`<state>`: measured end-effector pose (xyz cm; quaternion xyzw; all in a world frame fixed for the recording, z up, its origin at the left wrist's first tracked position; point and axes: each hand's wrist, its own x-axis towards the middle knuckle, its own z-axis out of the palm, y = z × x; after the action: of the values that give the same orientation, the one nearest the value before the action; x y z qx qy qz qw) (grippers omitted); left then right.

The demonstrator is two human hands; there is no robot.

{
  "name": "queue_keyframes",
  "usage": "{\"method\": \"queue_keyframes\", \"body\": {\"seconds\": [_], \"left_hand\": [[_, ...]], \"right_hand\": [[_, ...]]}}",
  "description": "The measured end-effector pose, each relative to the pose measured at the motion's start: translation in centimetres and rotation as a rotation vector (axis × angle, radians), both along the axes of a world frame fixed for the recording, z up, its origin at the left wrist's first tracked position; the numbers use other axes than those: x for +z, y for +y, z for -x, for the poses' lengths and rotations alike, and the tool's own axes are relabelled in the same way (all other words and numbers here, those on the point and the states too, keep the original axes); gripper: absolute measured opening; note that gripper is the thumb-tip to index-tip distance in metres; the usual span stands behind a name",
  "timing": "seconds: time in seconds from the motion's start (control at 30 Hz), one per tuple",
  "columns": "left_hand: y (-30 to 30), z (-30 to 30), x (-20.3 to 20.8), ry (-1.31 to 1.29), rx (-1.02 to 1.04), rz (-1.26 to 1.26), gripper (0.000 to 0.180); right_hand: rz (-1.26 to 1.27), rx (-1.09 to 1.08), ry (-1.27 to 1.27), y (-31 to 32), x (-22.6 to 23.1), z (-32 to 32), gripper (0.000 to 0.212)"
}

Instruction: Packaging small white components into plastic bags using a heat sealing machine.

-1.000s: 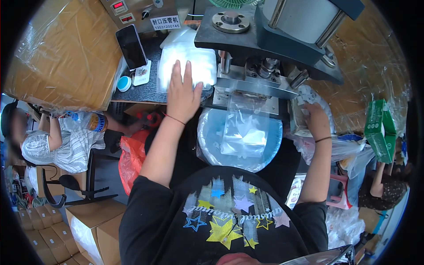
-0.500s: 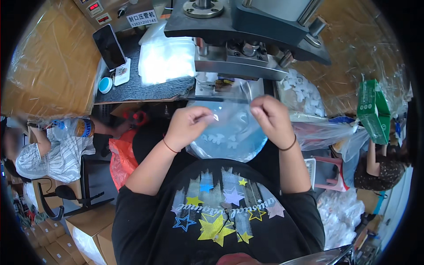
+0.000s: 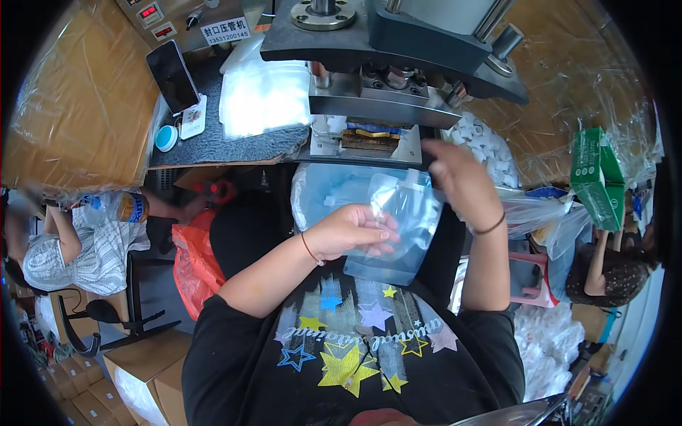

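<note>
A clear plastic spout pouch point(image 3: 388, 265) hangs over my lap, its top corner with a whitish spout tilted up to the right. My left hand point(image 3: 348, 233) is closed on the pouch's left side, thumb on top. My right hand point(image 3: 465, 186) is apart from the pouch, between it and a pile of small white plastic pieces point(image 3: 483, 145); its fingers are smeared by motion. Below the pouch lies a round bluish plastic-lined container point(image 3: 304, 202). Just ahead is the press machine point(image 3: 387, 106), with a metal die block point(image 3: 371, 139) under its bar.
A stack of clear flat pouches point(image 3: 263, 99) lies on the dark mat at left, beside a phone point(image 3: 172, 77) and a small round blue-lidded pot point(image 3: 166, 138). Cardboard walls point(image 3: 92, 92) flank the machine. Other people sit at far left and far right. A red bag point(image 3: 190, 263) hangs by my left knee.
The pouch has come from near the machine down over my lap, in my left hand. My right hand has moved off to the right. The die block is now uncovered.
</note>
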<state>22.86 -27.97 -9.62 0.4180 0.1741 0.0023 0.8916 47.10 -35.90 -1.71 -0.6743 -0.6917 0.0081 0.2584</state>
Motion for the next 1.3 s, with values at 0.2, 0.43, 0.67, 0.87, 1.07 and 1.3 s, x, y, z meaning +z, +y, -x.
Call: {"method": "queue_keyframes", "body": {"seconds": [0.2,0.43,0.67,0.87,1.07,1.3], "left_hand": [[5.5,-1.1,-1.6,-0.027,0.213,-0.025,0.027],[7.2,-1.0,-1.9,0.007,0.565,-0.311,0.035],[14.8,5.5,-1.5,0.725,0.538,-2.26,0.054],[9.3,7.2,-0.4,0.555,0.482,-1.741,0.033],[5.9,5.3,0.4,0.086,0.546,-0.813,0.011],[2.1,2.6,-0.1,0.029,0.281,-0.602,0.017]], "right_hand": [[0.414,-0.549,-0.393,-0.5,-3.2,-7.2,0.03],[0.131,-0.447,-0.197,-0.7,-6.9,-8.7,0.029],[-0.091,-0.332,-0.088,-1.4,-5.8,-7.8,0.028],[-0.228,-0.365,0.078,-1.6,-4.2,-1.8,0.017],[-0.101,0.15,0.278,0.8,-1.9,3.6,0.016],[-0.182,0.088,0.665,3.1,0.6,6.5,0.018]]}}
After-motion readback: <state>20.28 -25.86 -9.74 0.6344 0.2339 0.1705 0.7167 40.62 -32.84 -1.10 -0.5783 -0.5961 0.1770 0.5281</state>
